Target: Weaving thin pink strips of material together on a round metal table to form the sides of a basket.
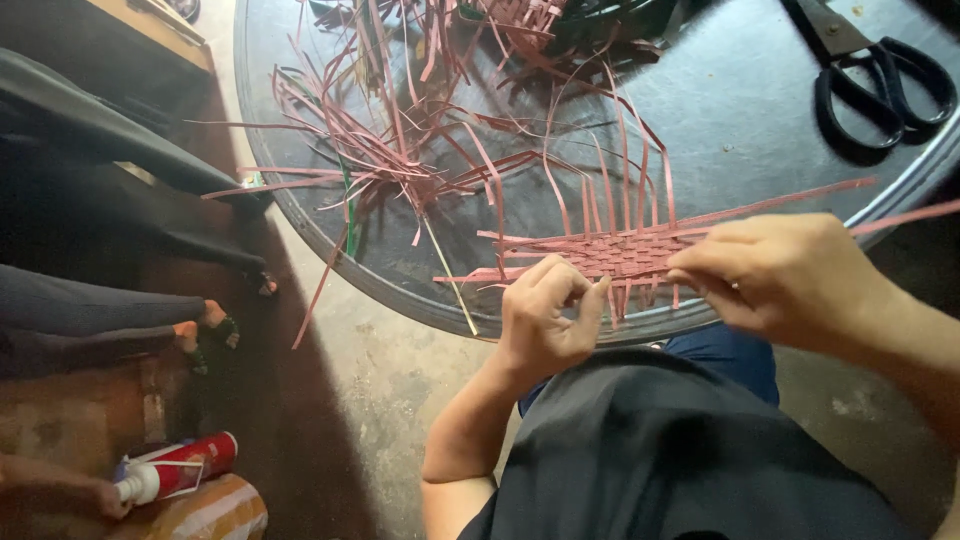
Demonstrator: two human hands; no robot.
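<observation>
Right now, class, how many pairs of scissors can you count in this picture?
1. The black-handled scissors lie at the far right of the round dark tray, beyond the right hand. Others may be hidden under the pink strips.

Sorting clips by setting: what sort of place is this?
Likely a home handicraft workspace: loose pink strips and a half-woven pink strip mat on a round dark table, black scissors nearby.

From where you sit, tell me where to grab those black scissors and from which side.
Take the scissors by the two black finger loops, coming from the near right, probably with the right hand. The loops lie flat on the round tray, nearest its rim; the blades point away toward the top edge of the view.
</observation>
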